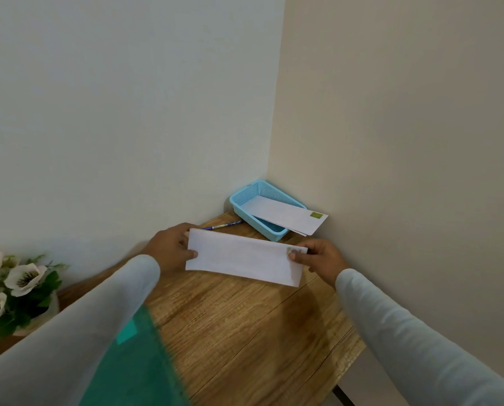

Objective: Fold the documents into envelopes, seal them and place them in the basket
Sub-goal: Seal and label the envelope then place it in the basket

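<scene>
I hold a long white envelope (242,256) above the wooden table (239,326), one hand at each end. My left hand (171,249) pinches its left end between thumb and fingers. My right hand (321,259) pinches the right end, thumb on a small stamp-like mark. Beyond it, in the table's far corner, stands a light blue mesh basket (242,197). White envelopes (285,213) with a green mark lie across the basket, sticking out over its right rim.
A blue pen (222,226) lies by the wall, left of the basket. A green folder (133,367) lies on the near left of the table, partly under my left sleeve. White artificial flowers (13,285) stand at the far left. Walls close off the back and right.
</scene>
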The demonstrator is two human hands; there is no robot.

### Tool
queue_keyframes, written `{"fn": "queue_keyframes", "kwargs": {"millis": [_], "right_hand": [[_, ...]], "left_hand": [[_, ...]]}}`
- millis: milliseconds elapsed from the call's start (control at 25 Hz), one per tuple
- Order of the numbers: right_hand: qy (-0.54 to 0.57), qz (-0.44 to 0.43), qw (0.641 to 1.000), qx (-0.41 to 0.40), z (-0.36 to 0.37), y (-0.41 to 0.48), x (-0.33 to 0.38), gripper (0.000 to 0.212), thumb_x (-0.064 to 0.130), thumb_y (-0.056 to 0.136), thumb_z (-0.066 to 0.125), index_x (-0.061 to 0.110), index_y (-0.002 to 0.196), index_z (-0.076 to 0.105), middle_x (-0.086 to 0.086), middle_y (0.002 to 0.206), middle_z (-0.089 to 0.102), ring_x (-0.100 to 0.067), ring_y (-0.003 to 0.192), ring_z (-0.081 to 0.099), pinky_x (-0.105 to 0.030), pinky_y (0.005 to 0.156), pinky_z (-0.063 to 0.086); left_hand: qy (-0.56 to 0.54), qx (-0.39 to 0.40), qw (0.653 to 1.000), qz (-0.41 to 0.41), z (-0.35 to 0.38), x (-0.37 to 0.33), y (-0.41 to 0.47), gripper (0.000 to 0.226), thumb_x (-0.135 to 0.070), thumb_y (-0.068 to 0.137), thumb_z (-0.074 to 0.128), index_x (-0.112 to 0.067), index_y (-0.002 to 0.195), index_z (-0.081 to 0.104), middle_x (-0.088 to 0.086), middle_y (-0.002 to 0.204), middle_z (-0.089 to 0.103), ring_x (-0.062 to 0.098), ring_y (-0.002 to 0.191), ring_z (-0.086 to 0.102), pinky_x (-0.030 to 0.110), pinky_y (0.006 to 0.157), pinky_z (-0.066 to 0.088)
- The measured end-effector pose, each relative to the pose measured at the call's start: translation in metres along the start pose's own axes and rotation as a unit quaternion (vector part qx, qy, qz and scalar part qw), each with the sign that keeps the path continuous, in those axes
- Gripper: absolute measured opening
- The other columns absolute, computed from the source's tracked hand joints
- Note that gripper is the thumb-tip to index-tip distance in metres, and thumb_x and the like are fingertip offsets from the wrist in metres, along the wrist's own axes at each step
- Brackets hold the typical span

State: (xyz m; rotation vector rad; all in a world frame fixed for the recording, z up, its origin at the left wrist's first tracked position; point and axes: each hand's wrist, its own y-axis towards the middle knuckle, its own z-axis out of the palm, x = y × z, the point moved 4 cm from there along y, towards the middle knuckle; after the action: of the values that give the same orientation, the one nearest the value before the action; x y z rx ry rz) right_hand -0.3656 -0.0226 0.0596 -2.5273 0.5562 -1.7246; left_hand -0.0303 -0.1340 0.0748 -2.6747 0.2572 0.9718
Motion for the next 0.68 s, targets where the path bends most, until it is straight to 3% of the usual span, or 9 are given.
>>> {"fn": "queue_keyframes", "kwargs": {"millis": [120,280,360,440,520,680], "right_hand": [[0.046,0.012,0.999,-0.024,-0.013,-0.002,-0.003,0.016,0.02,0.092,0.075,0.011,0.106,0.076,-0.001,0.099,0.074,-0.014,0.081,0.065,-0.015,0.057,0.048],[0.08,0.024,0.994,-0.065,-0.032,0.003,-0.011,0.016,0.024,0.091,0.077,0.01,0.096,0.076,0.003,0.08,0.071,-0.007,0.061,0.061,-0.013,0.049,0.045],[0.105,0.03,0.991,-0.083,-0.042,0.007,-0.017,0.019,0.025,0.091,0.077,0.006,0.093,0.076,0.002,0.073,0.07,-0.004,0.051,0.058,-0.016,0.048,0.045],[0.122,0.035,0.987,-0.102,-0.055,0.012,-0.024,0.019,0.025,0.094,0.074,0.005,0.094,0.074,-0.002,0.071,0.069,-0.011,0.052,0.056,-0.021,0.046,0.045],[0.127,0.035,0.984,-0.122,-0.067,0.017,-0.03,0.018,0.023,0.097,0.071,0.005,0.096,0.074,-0.007,0.071,0.067,-0.017,0.054,0.053,-0.026,0.045,0.044],[0.149,0.053,0.968,-0.196,-0.088,0.032,-0.043,0.018,0.02,0.098,0.069,0.002,0.098,0.073,-0.008,0.067,0.063,-0.016,0.05,0.049,-0.028,0.044,0.043]], "left_hand": [[-0.09,-0.002,0.995,-0.035,0.008,0.003,0.006,0.029,-0.018,0.087,0.078,-0.015,0.115,0.07,0.007,0.109,0.072,0.031,0.105,0.067,0.045,0.095,0.056],[-0.12,0.015,0.992,-0.023,0.017,-0.019,0.017,0.007,-0.018,0.093,0.072,-0.014,0.098,0.072,0.005,0.098,0.075,0.021,0.091,0.07,0.023,0.067,0.053],[-0.113,0.014,0.993,-0.016,0.021,-0.035,0.027,0.009,-0.025,0.096,0.069,-0.016,0.096,0.069,0.003,0.091,0.075,0.018,0.079,0.07,0.024,0.062,0.053],[-0.103,-0.001,0.995,-0.01,0.024,-0.052,0.041,0.014,-0.03,0.097,0.067,-0.016,0.095,0.067,0.001,0.078,0.074,0.014,0.064,0.068,0.024,0.057,0.052],[-0.122,-0.034,0.992,-0.014,0.027,-0.069,0.053,0.012,-0.028,0.096,0.068,-0.017,0.098,0.066,0.001,0.077,0.073,0.012,0.057,0.067,0.023,0.054,0.051],[-0.208,-0.032,0.977,-0.02,0.042,-0.098,0.077,0.029,-0.014,0.094,0.07,-0.023,0.12,0.06,0.003,0.099,0.072,0.018,0.08,0.075,0.034,0.07,0.063]]}}
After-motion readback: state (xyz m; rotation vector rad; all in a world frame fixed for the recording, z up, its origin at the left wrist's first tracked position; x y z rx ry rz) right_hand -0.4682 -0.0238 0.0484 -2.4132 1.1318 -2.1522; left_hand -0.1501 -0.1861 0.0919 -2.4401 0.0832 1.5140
